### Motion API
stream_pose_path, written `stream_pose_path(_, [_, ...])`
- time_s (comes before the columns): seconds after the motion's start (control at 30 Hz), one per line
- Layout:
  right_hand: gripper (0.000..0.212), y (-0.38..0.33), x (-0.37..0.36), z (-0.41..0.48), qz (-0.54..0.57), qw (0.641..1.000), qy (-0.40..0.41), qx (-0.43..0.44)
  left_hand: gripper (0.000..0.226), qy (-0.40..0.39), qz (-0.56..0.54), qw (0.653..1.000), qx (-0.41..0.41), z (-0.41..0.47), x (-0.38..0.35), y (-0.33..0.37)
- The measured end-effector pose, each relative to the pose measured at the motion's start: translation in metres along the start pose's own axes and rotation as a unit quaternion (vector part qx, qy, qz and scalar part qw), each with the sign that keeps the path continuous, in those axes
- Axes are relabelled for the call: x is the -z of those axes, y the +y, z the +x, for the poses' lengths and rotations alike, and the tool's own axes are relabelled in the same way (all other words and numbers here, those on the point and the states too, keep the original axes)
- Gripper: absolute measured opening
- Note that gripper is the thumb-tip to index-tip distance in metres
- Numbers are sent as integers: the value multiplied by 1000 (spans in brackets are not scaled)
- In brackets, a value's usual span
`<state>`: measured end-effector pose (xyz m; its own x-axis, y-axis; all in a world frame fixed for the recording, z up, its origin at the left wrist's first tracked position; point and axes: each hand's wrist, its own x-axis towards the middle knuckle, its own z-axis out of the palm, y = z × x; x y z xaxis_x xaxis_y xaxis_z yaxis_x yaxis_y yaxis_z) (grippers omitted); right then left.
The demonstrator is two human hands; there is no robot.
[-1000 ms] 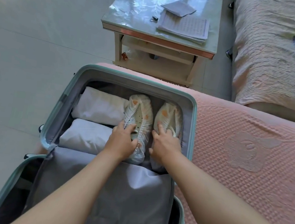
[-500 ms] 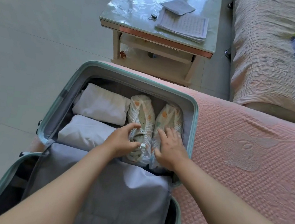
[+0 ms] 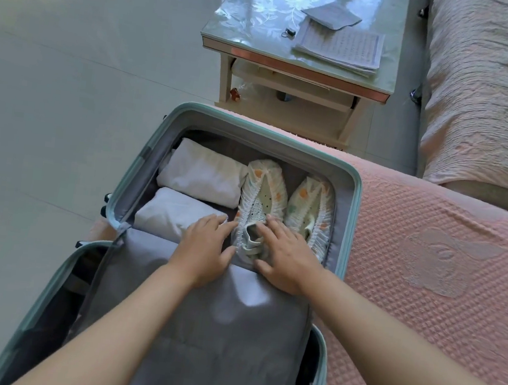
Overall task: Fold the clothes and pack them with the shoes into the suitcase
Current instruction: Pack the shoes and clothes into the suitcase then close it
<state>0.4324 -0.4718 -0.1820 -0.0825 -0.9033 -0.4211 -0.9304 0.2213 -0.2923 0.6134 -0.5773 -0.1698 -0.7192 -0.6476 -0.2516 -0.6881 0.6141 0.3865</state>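
Observation:
A teal suitcase (image 3: 351, 222) lies open with a grey lining. Two folded white garments lie in its left half, one at the back (image 3: 200, 176) and one at the front (image 3: 174, 215). Two white patterned shoes stand side by side to their right, the left shoe (image 3: 263, 193) and the right shoe (image 3: 309, 208). My left hand (image 3: 207, 247) lies flat, fingers straight, at the heel side of the left shoe and on the front garment's edge. My right hand (image 3: 286, 259) lies flat with straight fingers on the left shoe's heel. A grey divider flap (image 3: 215, 330) covers the suitcase's near half.
The suitcase sits on a pink textured cover (image 3: 427, 275). A low table (image 3: 295, 67) with papers (image 3: 342, 47) stands beyond it. A sofa with a pink cover (image 3: 477, 107) is at the right. Pale tiled floor (image 3: 50, 106) lies to the left.
Both hands have let go of the shoes and slid back toward me. The right hand has moved from the right shoe to the left shoe's heel. Fingers now lie flat.

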Motion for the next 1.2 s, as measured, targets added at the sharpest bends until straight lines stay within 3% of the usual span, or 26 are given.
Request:
stream_pose_path(0.1, [88,5,5,-44,21,997,39,68,49,60,-37,997,-30,-23,-1,21])
stream_pose_path(0.2, [96,16,4,-88,-32,991,1,131,36,90,-39,995,-28,-47,-2,46])
stream_pose_path(0.3, [104,23,-11,-111,-93,978,-26,184,33,56,-49,997,-11,-70,-8,63])
stream_pose_path(0.4, [105,23,-29,-116,-137,968,0,211,34,33,-47,998,-21,-91,-17,70])
stream_pose_path(0.5, [90,19,-31,-113,-138,963,42,226,44,-14,-23,999,-25,-107,-22,74])
stream_pose_path(0.6, [53,11,-24,-113,-86,962,118,229,70,-53,-37,997,-36,-119,-19,78])
stream_pose_path(0.73, [42,7,3,-108,99,972,174,120,110,-75,-34,995,-59,-124,-4,91])
stream_pose_path(0.8, [30,12,20,-100,114,969,184,115,123,-77,-1,995,-64,-120,8,93])
stream_pose_path(0.9, [21,11,38,-92,116,960,173,186,126,-88,15,994,-57,-112,25,90])
stream_pose_path(0.97, [17,1,48,-90,134,957,148,212,119,-93,-39,994,-33,-107,36,88])
stream_pose_path(1.03, [12,-6,57,-84,195,961,144,137,113,-84,-130,988,-7,-101,49,89])
stream_pose_path(1.1, [18,-3,74,-73,298,944,137,-21,114,-74,-183,980,-2,-93,63,94])
stream_pose_path(1.2, [32,13,100,-59,344,907,141,-199,104,-73,-101,991,-39,-74,82,101])
